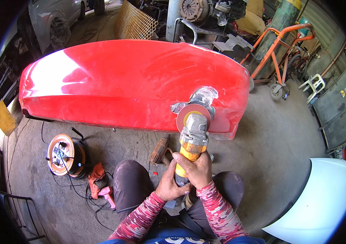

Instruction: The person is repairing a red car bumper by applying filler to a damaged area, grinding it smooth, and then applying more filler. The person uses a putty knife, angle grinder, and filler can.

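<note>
My left hand [169, 183] and my right hand [196, 171] both grip a yellow and grey angle grinder [193, 138], the left lower on its body, the right closer to its head. Its round red disc [183, 120] is over the right part of a large glossy red car body panel [128, 81] lying across the view. Around the disc is a rough grey and whitish damaged patch [203, 95] in the paint. Whether the disc touches the panel I cannot tell.
On the floor lie a cable reel [66, 156], an orange heat gun [158, 150], a pink tool [108, 195] and a pale panel [311, 203]. An orange wheeled trolley [274, 57], white chair [315, 85] and grey cabinet [337, 118] stand right; car parts [197, 12] are behind.
</note>
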Tool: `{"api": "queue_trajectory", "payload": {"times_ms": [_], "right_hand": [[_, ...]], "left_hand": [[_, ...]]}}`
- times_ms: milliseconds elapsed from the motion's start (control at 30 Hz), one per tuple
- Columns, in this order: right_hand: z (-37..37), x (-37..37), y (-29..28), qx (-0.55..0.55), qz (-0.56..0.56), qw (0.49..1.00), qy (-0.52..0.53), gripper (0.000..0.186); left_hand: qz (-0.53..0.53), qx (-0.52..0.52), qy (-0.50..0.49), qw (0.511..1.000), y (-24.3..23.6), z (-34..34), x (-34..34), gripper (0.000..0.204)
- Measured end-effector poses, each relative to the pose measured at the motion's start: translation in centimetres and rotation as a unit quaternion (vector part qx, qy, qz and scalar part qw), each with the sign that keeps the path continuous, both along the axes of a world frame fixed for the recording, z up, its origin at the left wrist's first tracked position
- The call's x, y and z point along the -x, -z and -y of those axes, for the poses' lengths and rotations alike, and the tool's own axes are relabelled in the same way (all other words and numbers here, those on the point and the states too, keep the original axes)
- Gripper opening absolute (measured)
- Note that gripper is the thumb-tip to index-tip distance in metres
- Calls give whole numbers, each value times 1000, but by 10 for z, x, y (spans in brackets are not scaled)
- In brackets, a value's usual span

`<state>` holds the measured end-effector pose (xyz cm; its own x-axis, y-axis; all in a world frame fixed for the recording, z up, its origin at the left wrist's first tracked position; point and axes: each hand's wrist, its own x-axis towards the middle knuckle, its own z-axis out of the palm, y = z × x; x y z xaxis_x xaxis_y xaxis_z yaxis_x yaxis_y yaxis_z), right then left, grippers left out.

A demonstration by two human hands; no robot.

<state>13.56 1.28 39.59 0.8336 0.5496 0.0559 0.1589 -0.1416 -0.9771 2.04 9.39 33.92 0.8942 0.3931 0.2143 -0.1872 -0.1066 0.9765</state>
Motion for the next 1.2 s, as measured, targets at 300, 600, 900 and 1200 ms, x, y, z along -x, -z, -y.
{"api": "queue_trajectory", "payload": {"times_ms": [300, 600, 900, 1200], "right_hand": [[-2, 1, 1, -7, -6, 1000, 19, 58], [-2, 1, 0, -2, -7, 1000, 15, 57], [-2, 1, 0, -20, -4, 1000, 0, 50], [-2, 2, -1, -7, -3, 1000, 14, 55]], "left_hand": [[-7, -1, -4, 1000, 4, 1, 0, 98], [-66, 28, 33, 997, 3, -2, 3, 115], [-22, -12, -7, 1000, 8, -1, 1, 106], [-25, -16, -14, 999, 4, 1, 2, 104]]}}
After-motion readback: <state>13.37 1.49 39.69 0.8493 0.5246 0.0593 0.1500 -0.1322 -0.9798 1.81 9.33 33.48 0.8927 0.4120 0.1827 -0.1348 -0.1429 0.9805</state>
